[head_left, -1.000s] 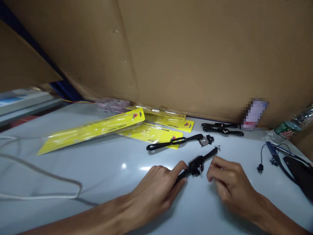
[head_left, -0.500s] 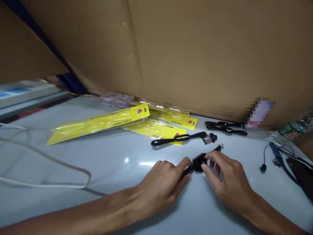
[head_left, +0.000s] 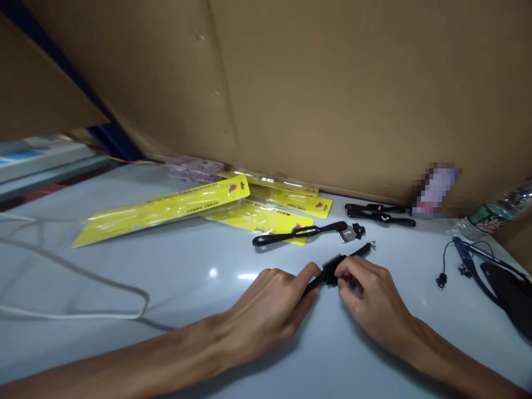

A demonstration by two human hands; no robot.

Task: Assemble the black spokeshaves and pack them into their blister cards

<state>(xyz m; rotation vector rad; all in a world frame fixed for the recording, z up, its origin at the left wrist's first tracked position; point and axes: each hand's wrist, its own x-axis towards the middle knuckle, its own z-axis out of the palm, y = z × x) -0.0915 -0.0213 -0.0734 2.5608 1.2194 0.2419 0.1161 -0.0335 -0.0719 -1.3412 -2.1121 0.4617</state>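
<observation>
My left hand (head_left: 278, 302) is closed round one handle of a black spokeshave (head_left: 330, 270), which is held tilted just above the table. At its middle, my right hand (head_left: 369, 299) pinches with thumb and fingertips; what lies between them is hidden. The far handle sticks out beyond my right fingers. Small wing-shaped metal screws (head_left: 372, 245) show by that handle's tip. Behind my hands lies a bare spokeshave body (head_left: 299, 234), one end over a yellow card. Beside it are a flat metal blade (head_left: 346, 236) and a small black cap piece (head_left: 358, 230).
Yellow blister packs (head_left: 162, 210) lie at the back, near clear pinkish plastic packaging (head_left: 193, 169). More black spokeshave bodies (head_left: 380, 214) rest by the cardboard wall (head_left: 291, 94). At right are a plastic bottle (head_left: 484, 219), neckband earphones (head_left: 465, 257) and a dark flat object (head_left: 505, 296). A white cable (head_left: 83, 316) loops left.
My right fingers have drawn closer together and moved in over the spokeshave's middle, covering more of it. My left hand keeps its hold. The whole view has shifted slightly.
</observation>
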